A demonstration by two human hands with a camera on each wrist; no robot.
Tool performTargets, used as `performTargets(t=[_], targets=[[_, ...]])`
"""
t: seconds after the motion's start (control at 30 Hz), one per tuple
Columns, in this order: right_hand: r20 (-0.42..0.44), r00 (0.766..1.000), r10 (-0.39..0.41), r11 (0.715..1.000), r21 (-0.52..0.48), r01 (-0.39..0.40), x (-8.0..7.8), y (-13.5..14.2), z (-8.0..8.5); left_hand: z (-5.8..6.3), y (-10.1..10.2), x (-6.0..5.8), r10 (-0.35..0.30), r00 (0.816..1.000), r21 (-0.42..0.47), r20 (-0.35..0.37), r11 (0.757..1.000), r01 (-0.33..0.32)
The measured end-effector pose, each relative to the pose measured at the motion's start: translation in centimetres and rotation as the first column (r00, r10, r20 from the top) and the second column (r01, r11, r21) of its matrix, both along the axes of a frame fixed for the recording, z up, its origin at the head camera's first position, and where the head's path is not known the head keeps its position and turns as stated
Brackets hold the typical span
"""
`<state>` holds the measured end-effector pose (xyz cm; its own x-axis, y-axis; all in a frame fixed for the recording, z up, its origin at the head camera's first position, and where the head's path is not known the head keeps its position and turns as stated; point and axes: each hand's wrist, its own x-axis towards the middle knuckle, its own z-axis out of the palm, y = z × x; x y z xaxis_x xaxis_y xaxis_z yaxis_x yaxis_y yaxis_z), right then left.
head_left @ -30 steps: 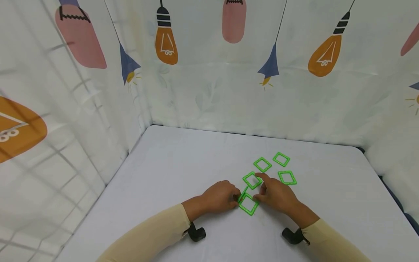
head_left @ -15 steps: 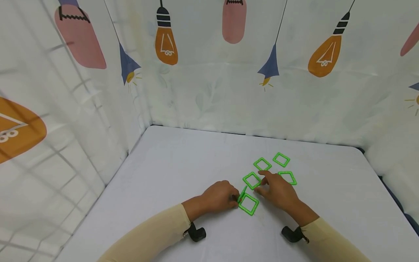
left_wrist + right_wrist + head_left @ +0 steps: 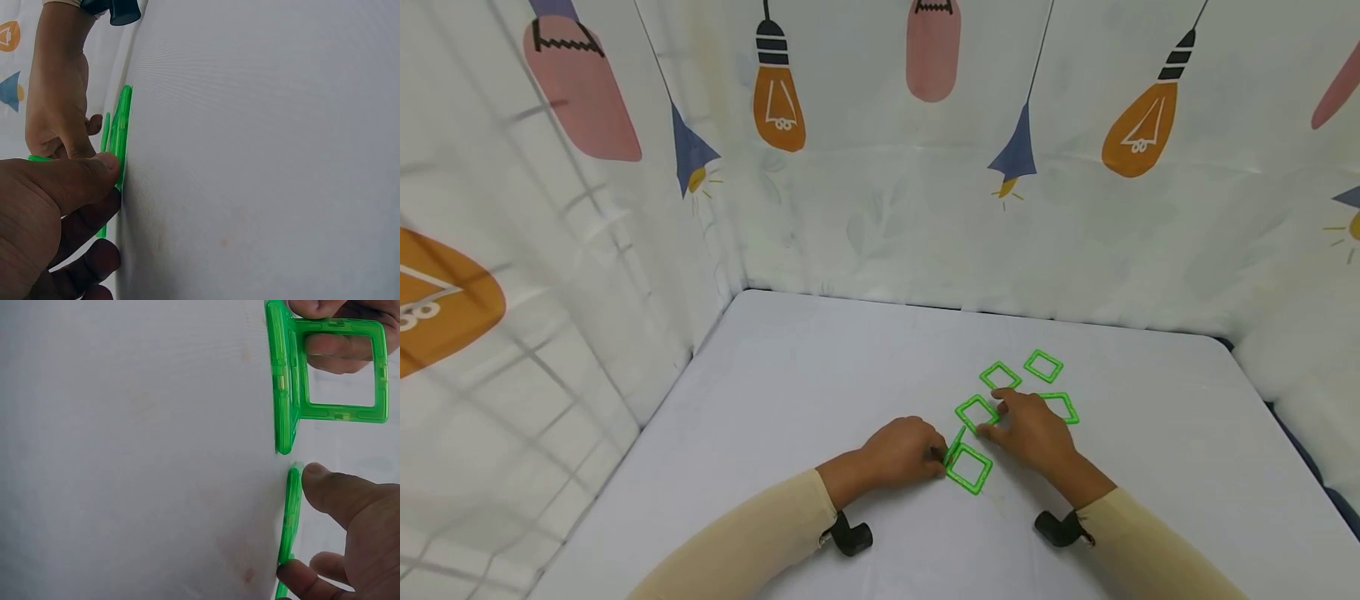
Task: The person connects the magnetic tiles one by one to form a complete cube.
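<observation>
My left hand (image 3: 904,452) pinches an upright green square magnetic tile (image 3: 380,375), an open frame. Its bottom edge meets a flat green tile (image 3: 970,468) on the table, and the two stand at roughly a right angle in the right wrist view. In the left wrist view the left thumb lies against the flat tile's edge (image 3: 123,125). My right hand (image 3: 1036,433) spans another flat tile (image 3: 976,412) just beyond, thumb at one end and a fingertip at the other in the right wrist view.
Three more green square tiles lie flat farther back: one at left (image 3: 1001,376), one at far right (image 3: 1043,366), one partly behind the right hand (image 3: 1060,407). The white table (image 3: 820,358) ends at a printed curtain (image 3: 865,208).
My right hand has moved away from the near flat tile, up to the tile beyond it. My left hand keeps its hold on the upright tile.
</observation>
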<state>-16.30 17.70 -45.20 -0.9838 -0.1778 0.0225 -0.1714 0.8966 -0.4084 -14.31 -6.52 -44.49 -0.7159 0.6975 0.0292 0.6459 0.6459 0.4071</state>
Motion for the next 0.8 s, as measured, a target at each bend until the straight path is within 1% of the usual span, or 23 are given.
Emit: performTargets(t=[0.37,0.6,0.8], targets=[[0.011,0.999,-0.034,0.998,0.048,0.033,-0.21,-0.65,0.04,-0.05,0.01,0.09,0.007,1.000,-0.010,-0.003,1.000,-0.007],[-0.001,1.000,-0.006,0.996,0.093,0.006,-0.41,-0.74,-0.08,-0.13,0.08,0.08,0.020,1.000,-0.012,0.015,1.000,-0.020],[-0.006,1.000,-0.017,0.997,0.070,0.017,-0.46,-0.52,-0.07,-0.18,0.14,0.12,0.037,0.999,-0.006,0.035,0.999,-0.037]])
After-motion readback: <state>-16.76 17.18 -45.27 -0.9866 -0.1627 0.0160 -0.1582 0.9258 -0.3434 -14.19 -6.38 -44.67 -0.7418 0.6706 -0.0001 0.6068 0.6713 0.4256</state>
